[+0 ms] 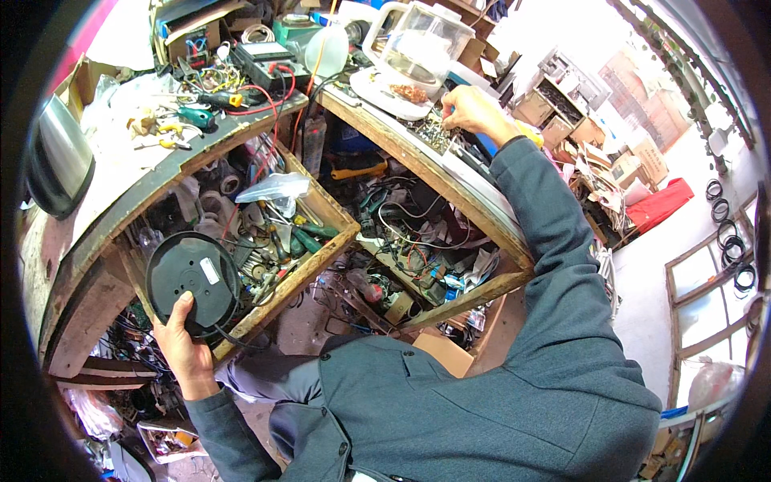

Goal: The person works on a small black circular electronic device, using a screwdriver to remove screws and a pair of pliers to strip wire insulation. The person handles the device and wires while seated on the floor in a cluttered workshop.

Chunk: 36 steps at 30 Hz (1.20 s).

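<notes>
My left hand [183,347] grips a round black kettle base [191,279] by its lower edge, its underside with a white label facing up, beside the open drawer [301,269]. A black cord hangs from the base. My right hand [472,111] reaches up to the workbench and its fingertips pick in a small tray of screws and small metal parts [434,134]. Whether the fingers hold anything there is too small to tell. Just behind that hand stands a clear glass kettle [418,44] on a white base [385,90].
The wooden workbench [120,193] carries screwdrivers [210,100], pliers, a multimeter [265,58] with red leads and boxes. The open drawer and the shelf under the bench are packed with tools, wires and parts. Cardboard boxes and a red cloth [666,205] lie at the right.
</notes>
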Motion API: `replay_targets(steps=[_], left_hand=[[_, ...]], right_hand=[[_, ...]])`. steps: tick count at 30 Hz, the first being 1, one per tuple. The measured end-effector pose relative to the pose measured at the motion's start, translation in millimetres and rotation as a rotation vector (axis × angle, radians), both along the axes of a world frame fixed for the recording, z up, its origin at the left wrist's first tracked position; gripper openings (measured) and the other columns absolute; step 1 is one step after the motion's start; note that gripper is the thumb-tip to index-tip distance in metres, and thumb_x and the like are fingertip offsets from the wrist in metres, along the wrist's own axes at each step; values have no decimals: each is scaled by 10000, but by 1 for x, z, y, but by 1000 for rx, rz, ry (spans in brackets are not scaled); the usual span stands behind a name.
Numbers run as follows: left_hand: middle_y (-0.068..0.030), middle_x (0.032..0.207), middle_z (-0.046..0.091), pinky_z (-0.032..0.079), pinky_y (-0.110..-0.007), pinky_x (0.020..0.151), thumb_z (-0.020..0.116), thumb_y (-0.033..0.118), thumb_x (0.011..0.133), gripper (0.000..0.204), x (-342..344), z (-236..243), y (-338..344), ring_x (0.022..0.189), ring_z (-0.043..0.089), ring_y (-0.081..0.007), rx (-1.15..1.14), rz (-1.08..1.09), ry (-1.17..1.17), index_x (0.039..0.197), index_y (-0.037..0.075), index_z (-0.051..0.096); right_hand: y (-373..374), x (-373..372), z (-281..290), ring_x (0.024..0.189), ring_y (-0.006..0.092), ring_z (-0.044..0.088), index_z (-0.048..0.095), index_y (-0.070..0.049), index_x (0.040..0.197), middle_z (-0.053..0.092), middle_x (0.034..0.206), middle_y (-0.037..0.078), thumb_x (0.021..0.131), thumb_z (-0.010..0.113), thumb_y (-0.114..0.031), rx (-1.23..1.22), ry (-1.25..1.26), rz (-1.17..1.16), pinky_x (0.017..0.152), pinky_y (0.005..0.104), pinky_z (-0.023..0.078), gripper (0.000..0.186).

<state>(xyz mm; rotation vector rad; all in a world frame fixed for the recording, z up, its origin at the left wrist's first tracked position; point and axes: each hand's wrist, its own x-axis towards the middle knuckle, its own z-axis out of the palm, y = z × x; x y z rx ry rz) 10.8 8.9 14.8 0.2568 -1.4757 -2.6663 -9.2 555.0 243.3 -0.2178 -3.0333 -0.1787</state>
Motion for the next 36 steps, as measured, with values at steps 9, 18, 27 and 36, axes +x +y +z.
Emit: replay_targets(steps=[9,18,27,36], left_hand=[[-108,1243,633,557,-362,936,726,8,824,583,1,1,-1,1067,645,-223,1,0,-1,1367,3,512],[-113,1218,646,552,-363,945,719,-29,820,563,3,7,2,1045,658,-233,7,14,-8,1345,0,520],[-117,1229,642,549,-362,951,718,-26,824,561,1,5,1,1059,653,-233,22,-3,-10,1348,0,518],[-115,1229,642,537,-369,974,721,-27,824,572,1,3,0,1073,647,-236,32,-5,-12,1355,2,512]], right_hand=[[2,-2,-6,744,327,662,668,-33,802,657,752,181,726,803,-238,-18,59,18,676,428,497,257],[2,2,-5,787,335,672,679,-44,825,683,786,160,741,760,-201,82,146,7,717,424,510,196],[7,7,2,796,280,689,719,-64,857,707,805,130,705,774,-222,-12,-57,76,729,391,527,226],[6,6,3,787,275,693,724,-67,868,711,820,141,730,756,-233,-4,34,5,724,381,525,218]])
